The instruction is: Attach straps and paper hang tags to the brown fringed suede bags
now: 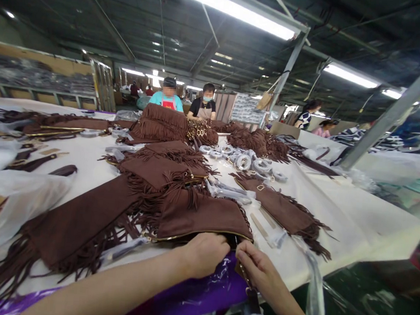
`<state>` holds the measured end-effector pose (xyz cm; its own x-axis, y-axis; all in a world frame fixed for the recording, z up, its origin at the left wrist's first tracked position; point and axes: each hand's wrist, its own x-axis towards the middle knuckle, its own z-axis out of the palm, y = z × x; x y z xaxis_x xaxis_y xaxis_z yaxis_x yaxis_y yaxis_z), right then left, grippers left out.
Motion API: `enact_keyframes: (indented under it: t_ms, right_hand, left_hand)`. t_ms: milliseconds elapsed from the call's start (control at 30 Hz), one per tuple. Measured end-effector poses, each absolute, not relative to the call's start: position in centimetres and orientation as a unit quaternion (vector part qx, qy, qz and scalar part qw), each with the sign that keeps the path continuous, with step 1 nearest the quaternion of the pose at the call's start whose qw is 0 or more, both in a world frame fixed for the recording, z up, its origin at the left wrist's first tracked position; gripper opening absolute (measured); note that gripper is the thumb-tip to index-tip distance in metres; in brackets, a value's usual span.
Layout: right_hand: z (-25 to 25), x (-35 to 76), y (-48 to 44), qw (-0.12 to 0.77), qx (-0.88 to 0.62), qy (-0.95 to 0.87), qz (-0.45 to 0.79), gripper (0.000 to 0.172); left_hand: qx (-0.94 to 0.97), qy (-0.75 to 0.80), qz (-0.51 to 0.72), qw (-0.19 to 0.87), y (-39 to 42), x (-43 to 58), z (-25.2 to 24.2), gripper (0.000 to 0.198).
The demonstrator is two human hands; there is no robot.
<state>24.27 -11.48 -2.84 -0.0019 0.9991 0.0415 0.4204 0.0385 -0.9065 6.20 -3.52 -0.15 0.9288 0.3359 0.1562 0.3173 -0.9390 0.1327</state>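
A brown fringed bag lies at the table's front edge, its gold zipper facing me and its mouth partly open. My left hand is at that mouth with curled fingers closed on the bag's edge; the fingertips are partly hidden. At the bag's right corner, my right hand pinches a brown strap with gold metal hardware. The strap hangs below that hand, its lower part wrapped in clear plastic. Purple plastic sheeting shows beneath my forearms.
More fringed bags lie to the left, and another bag to the right. Plastic-wrapped coiled straps sit mid-table. Behind a tall bag pile, two people stand. A metal post rises at right.
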Motion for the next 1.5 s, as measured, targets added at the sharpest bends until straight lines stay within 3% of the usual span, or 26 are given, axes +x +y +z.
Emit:
enact_keyframes:
  t_ms: [133, 267, 500, 1033, 1500]
  right_hand:
    - [-2.2, 24.7, -11.3, 0.391, -0.594, -0.632, 0.307, 0.036]
    - [-2.1, 25.3, -11.0, 0.346, -0.613, -0.665, 0.25, 0.031]
    - [-2.8, 25.1, -9.6, 0.278, -0.664, -0.672, 0.176, 0.027]
    - [-1.7, 24.7, -7.5, 0.292, -0.707, -0.631, 0.128, 0.024]
    - [-1.3, 24.3, -6.9, 0.246, -0.716, -0.646, 0.093, 0.023]
  left_hand:
    - [0.934, 0.237, 0.184, 0.195, -0.2, 8.8, -0.8, 0.042]
    - [0.911, 0.271, 0.197, 0.238, 2.9, 9.5, -0.9, 0.051]
    - [0.905, 0.251, 0.179, 0.294, 5.8, 10.6, -1.8, 0.048]
    - [0.799, 0.256, 0.213, 0.5, 4.8, 10.5, -2.5, 0.035]
    - [0.732, 0.249, 0.24, 0.587, 4.4, 10.6, -3.6, 0.027]
